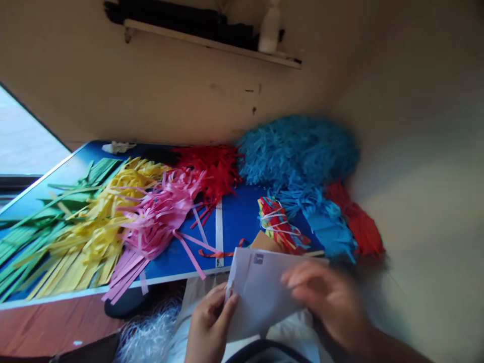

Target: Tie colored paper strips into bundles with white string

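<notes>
I hold a white paper envelope [260, 287] in front of me, just below the near edge of a blue table [234, 222]. My left hand [207, 322] pinches its left edge, fingers closed on the paper. My right hand [328, 297] lies over the envelope's right side, smeared by motion, its fingers resting on the paper. Just beyond the envelope sits a bundle of mixed-colour paper strips [280, 224] tied with white bands, beside a brown piece of card [264, 242].
Piles of cut paper strips cover the table: green [38, 227], yellow [98, 222], pink [159, 217], red [212, 169] and a large blue heap [298, 151] against the wall. A wall shelf [212, 43] carries a white bottle [270, 27]. White shreds [151, 333] lie below.
</notes>
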`<state>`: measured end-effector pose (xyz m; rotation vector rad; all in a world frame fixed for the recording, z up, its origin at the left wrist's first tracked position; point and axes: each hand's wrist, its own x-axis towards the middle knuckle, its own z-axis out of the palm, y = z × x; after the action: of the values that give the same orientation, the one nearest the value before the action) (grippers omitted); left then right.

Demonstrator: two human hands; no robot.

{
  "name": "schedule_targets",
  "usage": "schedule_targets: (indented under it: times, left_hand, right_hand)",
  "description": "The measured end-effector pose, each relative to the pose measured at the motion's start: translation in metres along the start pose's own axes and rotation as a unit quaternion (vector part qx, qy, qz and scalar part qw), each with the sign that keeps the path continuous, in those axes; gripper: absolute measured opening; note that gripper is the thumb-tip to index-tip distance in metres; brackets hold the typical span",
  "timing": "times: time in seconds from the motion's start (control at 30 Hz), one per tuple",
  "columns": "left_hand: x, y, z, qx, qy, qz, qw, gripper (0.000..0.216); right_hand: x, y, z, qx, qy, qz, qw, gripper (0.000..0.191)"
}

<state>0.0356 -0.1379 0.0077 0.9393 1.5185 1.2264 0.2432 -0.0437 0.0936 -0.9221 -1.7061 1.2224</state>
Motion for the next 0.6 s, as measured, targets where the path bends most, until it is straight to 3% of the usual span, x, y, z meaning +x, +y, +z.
schedule_targets:
  times: [0.1, 0.2, 0.33, 0.6]
  left_hand:
    - [-0.005, -0.006, 0.008, 0.005, 0.010, -0.017, 1.000, 0.041]
    - [-0.008, -0.009, 0.014, 0.029, 0.019, -0.006, 0.999, 0.040]
    - [-0.008, -0.009, 0.019, 0.081, 0.038, 0.045, 0.995, 0.035]
    - [-0.012, -0.002, 0.023, 0.113, 0.049, 0.048, 0.991, 0.034]
  right_hand:
    - [-0.038, 0.015, 0.046, 0.049, 0.010, 0.120, 0.992, 0.014]
    - [-0.045, 0.033, 0.072, 0.094, 0.038, 0.193, 0.976, 0.018]
    - [-0.039, 0.040, 0.070, 0.092, 0.051, 0.238, 0.965, 0.020]
    - [-0.039, 0.041, 0.069, 0.074, 0.079, 0.208, 0.972, 0.018]
